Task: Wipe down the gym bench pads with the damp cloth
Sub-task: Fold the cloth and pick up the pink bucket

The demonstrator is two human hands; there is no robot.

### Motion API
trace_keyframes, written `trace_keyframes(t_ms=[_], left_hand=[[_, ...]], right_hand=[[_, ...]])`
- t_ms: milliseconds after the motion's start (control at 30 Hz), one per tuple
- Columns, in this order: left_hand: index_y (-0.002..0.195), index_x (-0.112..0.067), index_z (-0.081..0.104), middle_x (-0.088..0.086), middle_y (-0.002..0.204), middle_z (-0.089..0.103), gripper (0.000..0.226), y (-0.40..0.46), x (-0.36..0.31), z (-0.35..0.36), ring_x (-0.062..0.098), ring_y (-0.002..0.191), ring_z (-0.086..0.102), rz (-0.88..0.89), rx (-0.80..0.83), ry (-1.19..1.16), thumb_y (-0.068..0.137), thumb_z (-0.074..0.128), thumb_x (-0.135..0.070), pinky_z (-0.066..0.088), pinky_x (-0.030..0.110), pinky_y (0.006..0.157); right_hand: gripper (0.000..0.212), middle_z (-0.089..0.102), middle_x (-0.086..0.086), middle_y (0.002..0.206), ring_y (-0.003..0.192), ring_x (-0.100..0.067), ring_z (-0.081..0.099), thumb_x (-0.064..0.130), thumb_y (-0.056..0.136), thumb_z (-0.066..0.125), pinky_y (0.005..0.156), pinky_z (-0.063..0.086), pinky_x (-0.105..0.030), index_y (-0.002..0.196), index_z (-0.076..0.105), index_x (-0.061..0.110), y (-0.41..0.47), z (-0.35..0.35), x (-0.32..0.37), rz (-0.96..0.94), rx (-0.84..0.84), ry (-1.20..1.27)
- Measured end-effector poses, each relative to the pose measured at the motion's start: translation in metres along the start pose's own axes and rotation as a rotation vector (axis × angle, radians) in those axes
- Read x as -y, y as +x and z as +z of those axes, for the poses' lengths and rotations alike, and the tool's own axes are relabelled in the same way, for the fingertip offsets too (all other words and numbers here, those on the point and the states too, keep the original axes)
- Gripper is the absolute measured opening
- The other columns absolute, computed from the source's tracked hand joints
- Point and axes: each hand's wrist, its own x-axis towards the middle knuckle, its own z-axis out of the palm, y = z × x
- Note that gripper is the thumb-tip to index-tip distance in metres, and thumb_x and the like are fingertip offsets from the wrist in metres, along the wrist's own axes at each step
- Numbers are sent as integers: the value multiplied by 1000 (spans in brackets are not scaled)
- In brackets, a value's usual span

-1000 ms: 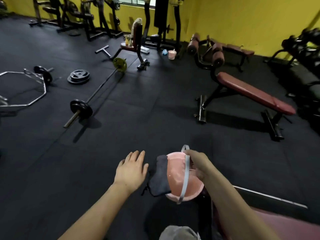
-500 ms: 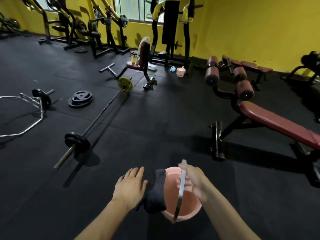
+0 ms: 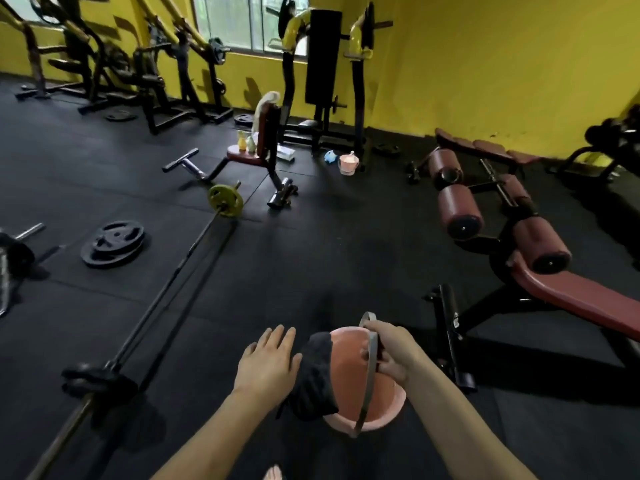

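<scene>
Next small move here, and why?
Probably: the left hand, open beside the dark cloth, takes it off the rim of the pink bucket. The right hand has its grip on the bucket handle, and the maroon bench pad is not yet touched.

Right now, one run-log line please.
right hand: grips grey handle of pink plastic bucket | dark cloth: draped on rim | left hand: open beside cloth

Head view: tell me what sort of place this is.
A gym, most likely a weights room. A loaded barbell and loose weight plates lie on the black rubber floor, and a maroon padded bench stands at right, with machines along the yellow wall.
</scene>
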Motion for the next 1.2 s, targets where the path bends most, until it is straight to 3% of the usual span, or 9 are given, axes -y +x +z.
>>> trace_keyframes(t_ms=[100,233,400,567,767,967,1100,1200], left_hand=[[162,-24,25,1,168,28,62,93,13,-30,21,156,23,55,-30,22,107,31,-51,27,42,123],[161,-24,29,2,166,32,65,213,24,-65,22,155,27,128,-29,40,104,21,-55,31,43,122],[163,-25,20,1,170,22,62,372,42,-86,21,158,17,165,-32,43,108,30,-51,24,42,125],[163,-26,19,0,171,16,61,523,63,-96,20,159,11,83,-38,69,108,29,-50,23,42,126],[163,-26,18,0,171,15,62,676,64,-120,21,159,10,76,15,63,108,27,-51,22,41,126],[164,-25,18,1,171,17,62,880,40,-139,21,158,12,202,50,83,108,27,-51,22,41,125],[163,-25,18,0,169,23,62,1032,21,-158,20,158,14,294,82,103,108,28,-51,22,42,125],[163,-25,19,0,168,25,62,1133,0,-179,21,157,18,366,112,133,108,29,-51,25,42,124]], right_hand=[[50,66,-22,114,92,-34,71,30,87,77,76,63,-46,124,61,0,46,26,61,8,-48,33],[48,70,-22,108,98,-35,71,38,92,74,94,59,-53,120,60,1,112,54,141,-3,-80,54],[37,69,-22,102,97,-35,70,32,94,73,93,59,-52,111,66,-1,225,86,235,-18,-73,66],[23,66,-20,104,99,-33,68,28,99,68,95,57,-49,97,58,7,352,110,333,28,-44,78],[29,65,-18,91,86,-31,66,24,95,72,94,58,-52,106,65,-2,475,118,437,52,-78,144],[25,67,-17,95,96,-32,68,24,95,71,97,57,-53,101,71,-1,615,110,553,29,-142,193],[27,67,-18,90,87,-31,69,24,96,70,89,61,-50,104,70,-2,714,103,627,13,-226,285],[29,60,-15,71,65,-27,63,20,95,69,67,59,-44,100,70,-9,769,90,683,23,-313,385]])
